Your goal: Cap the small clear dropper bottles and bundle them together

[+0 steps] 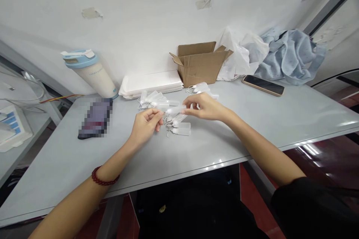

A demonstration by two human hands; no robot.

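Between my hands is a small translucent plastic piece [174, 110] with a white end and what looks like a thin loop. My right hand [202, 106] grips its right end between thumb and fingers. My left hand [148, 122] is closed in a pinch at its white end; the thin loop in the fingertips is mostly hidden. Similar translucent pieces lie around it: a fanned pile [154, 98] behind my left hand, a few [181, 130] just in front, and a small group [199, 88] behind my right hand.
Along the wall stand a tumbler [95, 76], a stack of white envelopes [153, 83], an open cardboard box [199, 65], a white plastic bag [241, 54] and blue cloth [291, 58]. A phone [263, 84] lies at the right, a dark blurred-out item [95, 118] at the left.
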